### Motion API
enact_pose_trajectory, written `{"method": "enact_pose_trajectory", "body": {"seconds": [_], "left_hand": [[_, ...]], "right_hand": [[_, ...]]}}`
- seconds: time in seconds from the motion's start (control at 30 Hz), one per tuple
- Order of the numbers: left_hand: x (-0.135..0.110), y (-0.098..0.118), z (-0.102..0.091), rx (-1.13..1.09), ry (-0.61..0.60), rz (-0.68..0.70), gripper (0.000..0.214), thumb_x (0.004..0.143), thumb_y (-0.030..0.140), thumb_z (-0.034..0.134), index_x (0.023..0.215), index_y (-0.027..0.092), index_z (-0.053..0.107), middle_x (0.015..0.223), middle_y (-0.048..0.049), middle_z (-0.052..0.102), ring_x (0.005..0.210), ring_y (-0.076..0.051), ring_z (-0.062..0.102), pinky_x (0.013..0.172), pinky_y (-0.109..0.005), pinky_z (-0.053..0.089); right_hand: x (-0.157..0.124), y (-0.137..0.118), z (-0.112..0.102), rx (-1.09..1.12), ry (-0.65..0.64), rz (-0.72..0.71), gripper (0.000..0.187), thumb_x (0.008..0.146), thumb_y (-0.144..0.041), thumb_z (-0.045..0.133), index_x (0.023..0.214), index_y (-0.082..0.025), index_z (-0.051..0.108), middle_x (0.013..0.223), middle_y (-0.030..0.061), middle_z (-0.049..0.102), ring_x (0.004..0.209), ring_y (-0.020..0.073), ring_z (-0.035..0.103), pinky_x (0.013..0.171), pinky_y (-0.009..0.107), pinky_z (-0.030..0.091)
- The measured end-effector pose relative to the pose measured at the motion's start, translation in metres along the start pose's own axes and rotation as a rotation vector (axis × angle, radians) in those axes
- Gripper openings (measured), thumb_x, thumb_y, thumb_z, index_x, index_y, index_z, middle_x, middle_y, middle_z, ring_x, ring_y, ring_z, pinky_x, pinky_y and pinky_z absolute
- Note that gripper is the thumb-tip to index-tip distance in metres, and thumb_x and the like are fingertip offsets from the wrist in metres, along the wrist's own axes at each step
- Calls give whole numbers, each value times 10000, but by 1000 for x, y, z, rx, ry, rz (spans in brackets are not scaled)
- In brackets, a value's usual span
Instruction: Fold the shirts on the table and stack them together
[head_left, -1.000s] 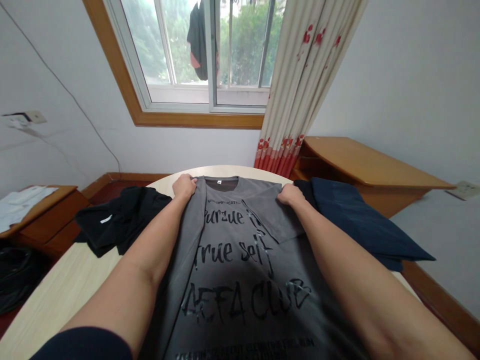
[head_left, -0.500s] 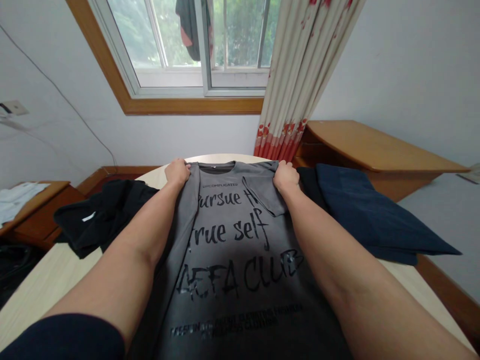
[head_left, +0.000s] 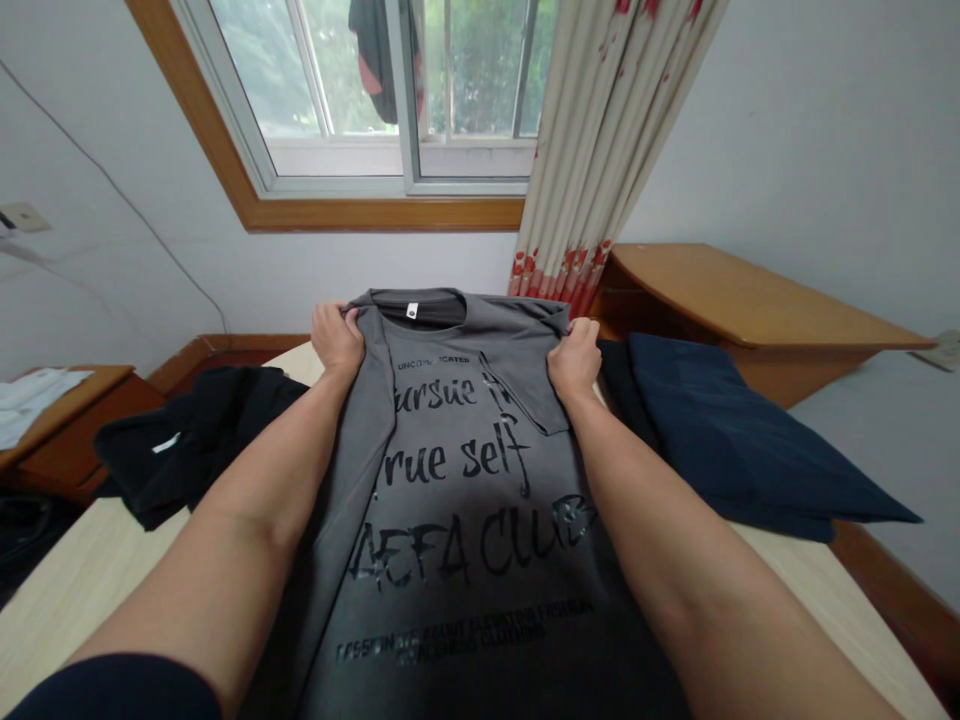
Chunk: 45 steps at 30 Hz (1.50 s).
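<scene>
A dark grey T-shirt with black lettering is spread lengthwise in front of me, its collar at the far end with a small white label inside. My left hand is closed on the left shoulder. On the other side, my right hand grips the right shoulder. The shirt's top edge is lifted off the table between my hands. Both sides are turned inward, and one sleeve lies folded across the front at the right. My forearms hide parts of the shirt's sides.
Black clothing lies in a heap on the left of the table. Folded navy clothing rests at the right. Behind stand a window, a curtain and a wooden desk. A wooden cabinet is at far left.
Both hands have raised the shirt's shoulder end off the table, and the collar now stands higher and opens to show its label. My left hand has shifted slightly left.
</scene>
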<state>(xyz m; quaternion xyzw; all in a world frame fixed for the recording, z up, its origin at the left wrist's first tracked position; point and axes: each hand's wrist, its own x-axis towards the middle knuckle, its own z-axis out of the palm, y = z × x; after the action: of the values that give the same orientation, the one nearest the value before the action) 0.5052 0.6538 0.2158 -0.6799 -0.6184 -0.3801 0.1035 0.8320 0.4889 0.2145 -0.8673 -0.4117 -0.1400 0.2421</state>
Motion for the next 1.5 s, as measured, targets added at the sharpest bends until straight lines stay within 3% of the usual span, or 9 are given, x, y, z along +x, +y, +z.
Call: {"method": "enact_pose_trajectory", "body": {"seconds": [0.2,0.4,0.6,0.7,0.83,1.07,1.2,1.3,1.5], "left_hand": [[7,-7,15,68,-343,-13,315,936,450,546,1104,215,671,1189,-105,672,1109,-289,601,912,-365,476],[6,0,9,125,-346,-29,377,937,461,545,1186,198,649,1225,-135,663,1113,-304,612,905,-383,493],[-6,14,-15,207,-412,128,497,991,397,419,1395,122,506,1431,-210,524,1279,-357,517,1026,-456,437],[-30,11,-41,192,-581,275,573,1000,431,370,1473,113,425,1593,-179,339,1427,-344,369,1131,-468,342],[-95,-8,-103,52,-794,480,683,966,548,371,1522,153,382,1637,-118,260,1510,-286,225,1218,-431,193],[-202,-31,-209,-155,-1012,362,723,934,614,390,1561,259,323,1654,-64,189,1536,-269,127,1236,-477,127],[-214,-25,-244,-172,-1006,277,697,851,600,536,1444,234,501,1587,-114,376,1474,-310,312,1207,-450,245],[-213,-21,-261,-148,-1014,201,548,804,545,602,1259,243,627,1366,-132,605,1267,-324,548,1071,-422,416],[-220,-29,-284,-95,-1096,112,484,772,471,631,1186,227,582,1155,-115,712,1094,-313,651,898,-376,490]], "right_hand": [[5,-1,1,17,-114,49,285,956,-153,397,1219,-145,508,1188,165,523,1046,290,629,859,388,487],[9,1,8,-26,-99,28,278,982,-180,371,1209,-147,529,1194,168,549,1015,279,652,835,377,507],[10,1,12,-43,-75,-7,323,999,-182,306,1218,-132,538,1207,189,546,1013,279,659,825,368,507],[10,0,12,-43,-71,-27,324,1000,-211,324,1226,-118,537,1217,202,544,1027,289,652,827,369,504],[7,-3,10,-46,-57,-40,338,1001,-292,389,1245,-100,524,1218,214,546,1045,305,644,825,370,503],[-1,-17,-19,-156,-319,-149,435,1008,-346,409,1291,-44,543,1289,251,530,1165,325,597,921,380,465],[-31,-39,-50,-183,-517,-251,498,957,-386,521,1335,-62,531,1359,247,498,1203,325,577,954,389,450],[-77,-49,-73,-157,-523,-395,458,936,-396,550,1299,-115,567,1324,205,547,1193,320,579,965,410,444],[-178,-36,-119,-31,-572,-602,404,937,-365,536,1273,-148,592,1296,178,596,1190,308,575,961,413,449]]}}
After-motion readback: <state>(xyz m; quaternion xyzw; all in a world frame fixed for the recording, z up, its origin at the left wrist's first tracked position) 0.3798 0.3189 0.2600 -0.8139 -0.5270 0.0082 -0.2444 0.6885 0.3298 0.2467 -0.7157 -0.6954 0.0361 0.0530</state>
